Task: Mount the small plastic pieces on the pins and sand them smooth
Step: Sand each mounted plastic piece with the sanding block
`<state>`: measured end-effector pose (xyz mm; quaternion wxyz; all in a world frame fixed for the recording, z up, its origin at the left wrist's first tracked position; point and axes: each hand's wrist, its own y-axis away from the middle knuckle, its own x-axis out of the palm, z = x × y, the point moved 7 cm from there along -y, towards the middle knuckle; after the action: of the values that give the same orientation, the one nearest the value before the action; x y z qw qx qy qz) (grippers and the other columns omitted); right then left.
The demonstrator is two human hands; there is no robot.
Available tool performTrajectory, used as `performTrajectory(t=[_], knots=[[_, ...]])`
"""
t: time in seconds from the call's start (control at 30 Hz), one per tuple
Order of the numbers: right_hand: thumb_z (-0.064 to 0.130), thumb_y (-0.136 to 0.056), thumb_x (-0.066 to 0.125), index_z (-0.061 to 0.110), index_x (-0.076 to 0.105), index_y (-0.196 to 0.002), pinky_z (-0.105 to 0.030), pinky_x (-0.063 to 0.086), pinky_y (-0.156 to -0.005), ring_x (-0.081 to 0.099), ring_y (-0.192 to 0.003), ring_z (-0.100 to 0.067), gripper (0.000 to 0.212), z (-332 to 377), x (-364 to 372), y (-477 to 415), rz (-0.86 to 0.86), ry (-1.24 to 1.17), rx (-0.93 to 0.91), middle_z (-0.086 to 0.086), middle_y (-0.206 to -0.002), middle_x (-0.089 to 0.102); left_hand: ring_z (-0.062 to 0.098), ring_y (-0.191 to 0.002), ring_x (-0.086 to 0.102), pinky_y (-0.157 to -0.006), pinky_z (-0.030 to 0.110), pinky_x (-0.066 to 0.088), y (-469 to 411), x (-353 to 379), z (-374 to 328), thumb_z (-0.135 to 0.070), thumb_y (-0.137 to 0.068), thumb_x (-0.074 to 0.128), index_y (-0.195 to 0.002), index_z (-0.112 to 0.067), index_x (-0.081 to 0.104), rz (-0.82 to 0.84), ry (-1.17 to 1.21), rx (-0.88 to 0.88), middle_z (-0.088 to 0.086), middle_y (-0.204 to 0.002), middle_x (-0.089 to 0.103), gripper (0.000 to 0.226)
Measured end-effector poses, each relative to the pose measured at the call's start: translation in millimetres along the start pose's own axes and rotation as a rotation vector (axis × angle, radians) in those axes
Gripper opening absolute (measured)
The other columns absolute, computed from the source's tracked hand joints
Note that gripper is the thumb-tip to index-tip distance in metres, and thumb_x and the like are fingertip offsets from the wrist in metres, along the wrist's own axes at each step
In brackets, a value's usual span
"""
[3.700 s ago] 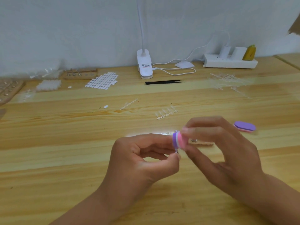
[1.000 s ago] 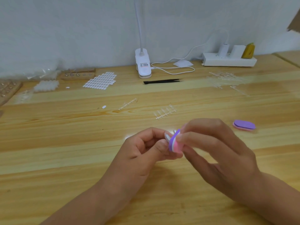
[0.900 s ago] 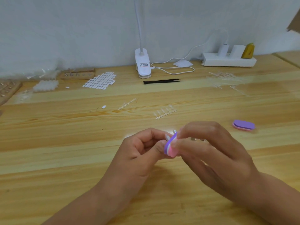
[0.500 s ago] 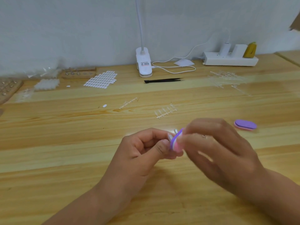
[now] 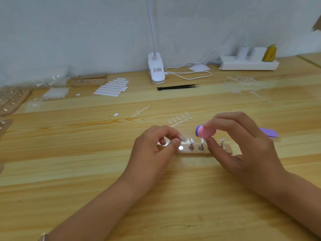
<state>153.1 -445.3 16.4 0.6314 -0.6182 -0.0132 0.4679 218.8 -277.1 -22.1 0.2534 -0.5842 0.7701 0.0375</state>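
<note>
Your left hand pinches the plastic piece at the pin block's left end; fumble it and it's probably gone.

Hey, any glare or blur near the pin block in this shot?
Head view: glare burns a white spot on the pin block beside the left hand, partly washing out the small plastic piece it pinches; the right hand gripping the sanding block looks slightly soft; the far-left table edge blurs and bows.
</note>
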Motion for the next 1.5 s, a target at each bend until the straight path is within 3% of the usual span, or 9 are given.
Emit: performTrajectory(t=[0.13,0.33,0.43,0.53,0.77,0.97,1.13,1.27,1.5], knots=[[-0.002,-0.087,0.067,0.004,0.071,-0.102,-0.031,0.049,-0.085,0.063,-0.09,-0.023,0.017,-1,3,1,0.019,-0.016,0.007,-0.005,-0.096,0.065,0.003,-0.068,0.046,-0.069,0.025,0.039,-5,6,3,-0.013,-0.085,0.072,-0.081,-0.028,0.073,0.076,-0.068,-0.007,-0.01,-0.082,0.068,0.015],[0.001,-0.087,0.067,0.004,0.069,-0.103,-0.024,0.048,-0.087,0.061,-0.092,-0.019,0.016,-6,2,0,0.017,0.024,0.038,-0.004,-0.095,0.065,0.004,-0.086,0.049,-0.088,0.035,0.042,-3,6,-4,-0.023,-0.081,0.07,-0.087,-0.034,0.072,0.038,-0.223,0.01,-0.014,-0.095,0.067,0.013],[0.003,-0.086,0.065,0.005,0.066,-0.102,-0.019,0.046,-0.081,0.058,-0.088,-0.014,0.016,-11,1,0,0.038,0.026,0.102,-0.002,-0.095,0.062,0.004,-0.093,0.049,-0.094,0.027,0.034,0,8,-9,-0.031,-0.076,0.073,-0.089,-0.037,0.071,0.062,-0.335,0.036,-0.017,-0.095,0.064,0.014],[0.004,-0.086,0.066,0.004,0.065,-0.104,-0.029,0.048,-0.074,0.058,-0.084,-0.015,0.018,-17,-3,0,0.04,0.038,0.154,-0.002,-0.096,0.062,0.0,-0.095,0.046,-0.093,0.018,0.027,3,1,-8,-0.032,-0.074,0.073,-0.086,-0.04,0.068,0.089,-0.421,0.042,-0.019,-0.095,0.061,0.016],[0.003,-0.086,0.066,0.005,0.065,-0.104,-0.026,0.046,-0.078,0.058,-0.084,-0.015,0.017,-17,-7,0,0.026,0.039,0.157,-0.002,-0.096,0.063,-0.002,-0.102,0.047,-0.098,0.031,0.032,8,-19,-4,-0.055,-0.058,0.057,-0.078,-0.045,0.063,0.089,-0.351,-0.004,-0.023,-0.099,0.059,0.024],[0.003,-0.086,0.065,0.004,0.066,-0.102,-0.025,0.047,-0.077,0.056,-0.085,-0.011,0.016,-10,0,2,0.085,0.013,0.107,-0.001,-0.094,0.061,0.003,-0.101,0.052,-0.095,0.023,0.027,6,-15,-13,-0.035,-0.067,0.072,-0.072,-0.038,0.067,0.009,-0.363,0.104,-0.02,-0.098,0.062,0.007],[0.003,-0.087,0.066,0.005,0.066,-0.101,-0.024,0.047,-0.078,0.056,-0.086,-0.011,0.015,-8,4,2,0.101,-0.006,0.098,0.0,-0.093,0.061,0.013,-0.094,0.06,-0.087,0.028,0.03,19,-9,-40,-0.016,-0.071,0.073,-0.076,-0.022,0.07,-0.081,-0.611,0.452,-0.014,-0.096,0.068,0.008],[0.001,-0.085,0.066,0.003,0.066,-0.101,-0.025,0.047,-0.079,0.056,-0.087,-0.011,0.016,-10,0,1,0.071,-0.002,0.095,-0.001,-0.095,0.061,-0.001,-0.08,0.059,-0.079,0.021,0.037,24,-23,-48,-0.011,-0.075,0.073,-0.084,-0.022,0.069,-0.193,-0.341,0.405,-0.019,-0.08,0.066,0.015],[0.01,-0.089,0.063,0.005,0.062,-0.104,-0.028,0.048,-0.076,0.06,-0.086,-0.015,0.016,1,-4,3,0.012,-0.17,0.093,0.001,-0.097,0.064,0.01,-0.066,0.061,-0.06,0.019,0.042,25,-23,-39,-0.01,-0.075,0.075,-0.092,-0.029,0.072,-0.108,0.14,0.213,-0.005,-0.08,0.074,0.026]])
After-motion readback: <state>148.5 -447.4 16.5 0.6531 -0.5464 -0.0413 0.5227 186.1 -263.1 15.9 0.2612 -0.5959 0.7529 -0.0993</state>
